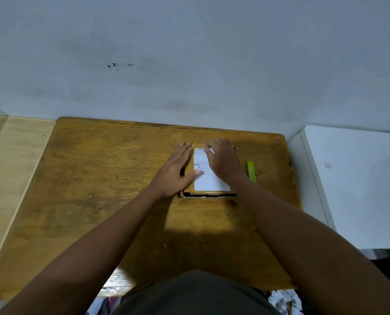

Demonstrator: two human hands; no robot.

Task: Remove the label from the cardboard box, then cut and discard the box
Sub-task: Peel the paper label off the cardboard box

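Note:
A small flat cardboard box (pixel 208 193) lies on the wooden table (pixel 93 178), near its far side. A white label (pixel 208 181) with black print covers most of the box's top. My left hand (pixel 178 172) lies flat on the box's left part, fingers spread, thumb touching the label. My right hand (pixel 223 161) rests over the label's right side, its fingertips pinching the label's far corner, which looks slightly lifted. A yellow-green utility knife (pixel 251 171) lies on the table just right of the box.
A pale wooden board (pixel 12 178) adjoins the table on the left and a white cabinet (pixel 360 183) stands to the right. A grey wall rises behind the table. Crumpled paper (pixel 285 298) lies below the near edge.

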